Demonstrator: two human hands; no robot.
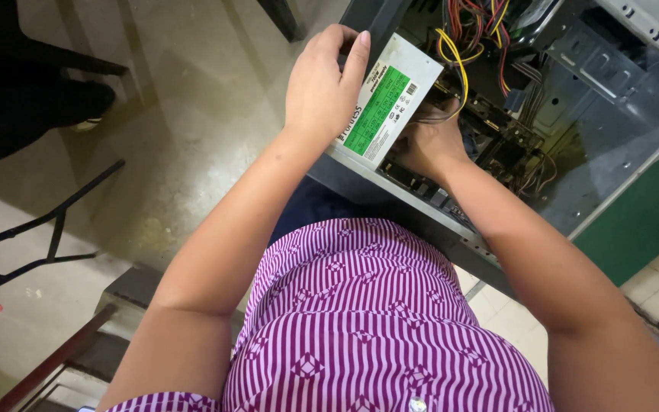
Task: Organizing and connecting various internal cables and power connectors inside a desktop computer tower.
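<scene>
Item: metal power box (387,103) with green label, at 12 o'clock in the open computer case (619,114). Likely heavy, stiff, sharp-edged, tethered by wires (455,57). Your left hand (322,88) fingers clasp its top edge; right hand (432,141) underneath, fingers hidden. Hold by the edges

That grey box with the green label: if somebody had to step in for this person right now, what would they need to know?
Left hand: gripping the far end of the power supply box from above.
Right hand: under the box's near side, partly hidden, supporting it.
Box: tilted at the edge of the open computer case, its coloured cable bundle running into the case.
Done: case side is off.
Left: box is not seated; whether any cables are plugged in cannot be seen.
</scene>
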